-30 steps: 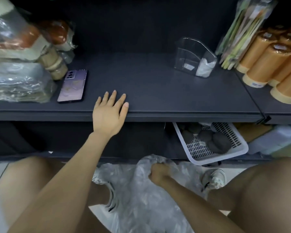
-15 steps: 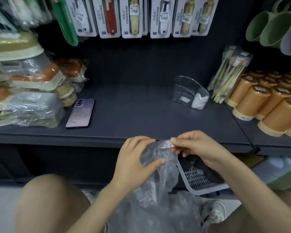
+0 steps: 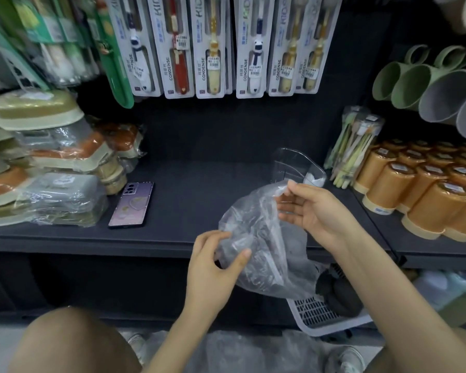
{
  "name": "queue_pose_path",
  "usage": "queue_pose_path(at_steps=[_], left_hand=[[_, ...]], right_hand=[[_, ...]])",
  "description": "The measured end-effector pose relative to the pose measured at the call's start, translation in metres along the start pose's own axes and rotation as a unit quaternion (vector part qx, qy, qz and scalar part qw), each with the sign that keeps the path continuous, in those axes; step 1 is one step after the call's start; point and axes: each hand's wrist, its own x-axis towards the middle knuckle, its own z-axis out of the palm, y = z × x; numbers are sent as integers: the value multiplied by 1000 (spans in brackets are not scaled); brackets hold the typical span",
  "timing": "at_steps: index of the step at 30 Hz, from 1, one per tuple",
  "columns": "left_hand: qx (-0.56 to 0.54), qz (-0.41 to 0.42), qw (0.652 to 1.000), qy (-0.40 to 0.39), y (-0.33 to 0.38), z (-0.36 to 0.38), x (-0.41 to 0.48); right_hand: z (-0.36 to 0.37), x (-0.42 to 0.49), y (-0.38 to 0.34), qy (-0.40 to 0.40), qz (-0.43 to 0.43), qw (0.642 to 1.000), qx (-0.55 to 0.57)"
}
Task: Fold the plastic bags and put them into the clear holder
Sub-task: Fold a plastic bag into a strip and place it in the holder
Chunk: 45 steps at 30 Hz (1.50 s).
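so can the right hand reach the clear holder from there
Probably yes: the right hand is just in front of the clear holder with nothing between them, though it is pinching the plastic bag.

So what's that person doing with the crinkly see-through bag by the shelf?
A person crouched at a dark shelf holds one clear plastic bag up in both hands. The left hand pinches its lower edge and the right hand holds its top. It is not folded yet. The clear holder stands on the shelf just behind, with something white in one end. More plastic lies on the floor below.
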Motion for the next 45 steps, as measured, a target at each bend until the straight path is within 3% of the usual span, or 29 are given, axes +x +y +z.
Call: queue_pose_path(at_steps=[6,13,16,19,20,22,24,25,26,28,31,33,37,42,45], left_hand=[[51,20,998,40,-3,4,20],[-143,-102,982,68,-10,-32,66],[-142,-109,983,40,-4,-43,77],[-140,-134,978,79,2,-54,93],[-98,-118,982,106,5,-58,97],[74,25,991,105,21,-58,96],[193,173,966,9,43,-42,90],[210,203,956,-37,49,-31,88],[202,215,953,-59,53,-22,87],[134,216,967,-29,58,-14,92],[4,134,990,37,54,-19,103],[-62,91,993,45,50,-25,108],[-129,59,988,53,46,-31,112],[-160,46,983,81,42,-50,116],[-151,64,983,76,37,-65,118]], right_hand=[[-4,6,-1,16,5,1000,19],[-42,28,-5,161,45,981,-101],[-44,31,0,148,71,978,-130],[-33,25,-4,125,62,981,-133],[-27,23,-6,116,55,983,-133],[-11,17,-10,83,42,986,-135],[10,13,-13,35,33,990,-132],[20,11,-14,9,29,991,-133],[28,9,-16,-14,22,990,-139],[37,7,-21,-32,-12,988,-153],[29,5,-18,39,-149,965,-213],[16,6,-5,44,-222,938,-261],[-1,15,32,-40,-202,892,-402],[3,28,56,-6,-253,862,-439],[1,29,60,-12,-241,904,-353]])
